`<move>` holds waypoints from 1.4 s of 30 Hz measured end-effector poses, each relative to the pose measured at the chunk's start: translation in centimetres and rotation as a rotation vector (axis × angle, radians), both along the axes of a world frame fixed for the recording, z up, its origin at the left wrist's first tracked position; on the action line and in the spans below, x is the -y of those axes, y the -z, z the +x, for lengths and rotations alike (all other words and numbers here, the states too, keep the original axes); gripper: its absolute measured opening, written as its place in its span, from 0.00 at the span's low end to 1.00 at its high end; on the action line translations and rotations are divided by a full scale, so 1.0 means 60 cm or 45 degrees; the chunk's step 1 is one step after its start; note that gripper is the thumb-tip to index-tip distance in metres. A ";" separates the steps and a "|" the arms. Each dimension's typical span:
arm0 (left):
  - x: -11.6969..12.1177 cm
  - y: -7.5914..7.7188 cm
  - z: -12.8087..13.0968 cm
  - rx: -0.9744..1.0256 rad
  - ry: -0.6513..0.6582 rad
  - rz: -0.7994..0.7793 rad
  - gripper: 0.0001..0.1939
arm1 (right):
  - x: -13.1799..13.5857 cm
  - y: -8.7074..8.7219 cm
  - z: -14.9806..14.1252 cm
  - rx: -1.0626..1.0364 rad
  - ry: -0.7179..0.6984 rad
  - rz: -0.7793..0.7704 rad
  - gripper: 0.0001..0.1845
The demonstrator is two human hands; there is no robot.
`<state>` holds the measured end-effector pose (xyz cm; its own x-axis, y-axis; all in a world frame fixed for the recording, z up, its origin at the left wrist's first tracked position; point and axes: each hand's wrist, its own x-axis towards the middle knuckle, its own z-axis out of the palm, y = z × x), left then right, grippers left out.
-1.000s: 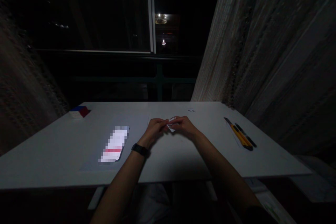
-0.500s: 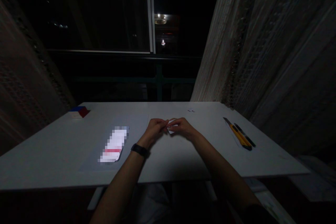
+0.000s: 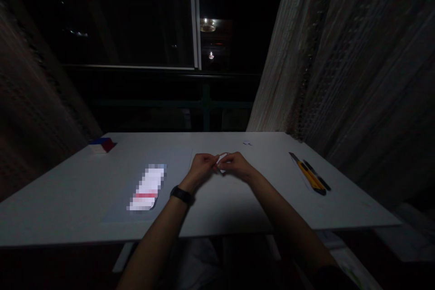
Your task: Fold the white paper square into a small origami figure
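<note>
Between my two hands is a small piece of white paper (image 3: pixel 222 157), mostly covered by the fingers. My left hand (image 3: pixel 203 166), with a dark watch (image 3: pixel 181 194) on its wrist, pinches the paper's left side. From the right, my right hand (image 3: pixel 237 163) grips the same paper with thumb and fingers. The fingertips of both hands nearly meet, just above the white table (image 3: pixel 231 208). How the paper is folded is too small and dim to make out.
A lit phone (image 3: pixel 147 188) lies on a paper sheet (image 3: pixel 117 210) at left. Behind it sits a red, white and blue cube (image 3: pixel 102 145). To the right are a yellow box cutter (image 3: pixel 308 174) and a black pen (image 3: pixel 316 175). Tiny scraps (image 3: pixel 248 143) lie near the back edge.
Both hands stay in nearly the same place. The white paper between them has turned slightly, and its lower corner sticks out less than a second ago.
</note>
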<state>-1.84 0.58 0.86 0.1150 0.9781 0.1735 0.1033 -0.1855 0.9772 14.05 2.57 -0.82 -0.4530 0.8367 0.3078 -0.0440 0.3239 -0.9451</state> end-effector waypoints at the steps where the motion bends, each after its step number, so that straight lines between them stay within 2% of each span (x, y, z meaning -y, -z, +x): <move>1: 0.000 -0.001 0.000 -0.005 -0.002 0.005 0.20 | 0.000 0.001 0.000 0.001 0.013 -0.006 0.11; 7: 0.003 -0.007 0.000 -0.050 0.006 0.009 0.20 | 0.002 0.001 -0.003 -0.036 0.031 0.049 0.10; 13: -0.001 -0.001 -0.005 -0.043 0.032 0.033 0.20 | 0.003 -0.004 -0.006 0.050 0.261 0.242 0.11; 18: -0.005 0.004 -0.007 -0.079 0.059 0.073 0.21 | 0.002 -0.004 -0.009 0.061 0.386 0.191 0.13; 28: 0.000 -0.004 -0.002 -0.120 0.006 0.147 0.21 | 0.002 -0.004 -0.011 0.080 0.402 0.204 0.12; 36: -0.016 0.012 -0.008 -0.232 -0.110 0.241 0.18 | 0.004 -0.006 -0.015 0.085 0.383 0.265 0.18; 42: -0.019 0.018 -0.010 -0.240 -0.100 0.269 0.19 | 0.002 -0.003 -0.019 0.101 0.540 0.382 0.11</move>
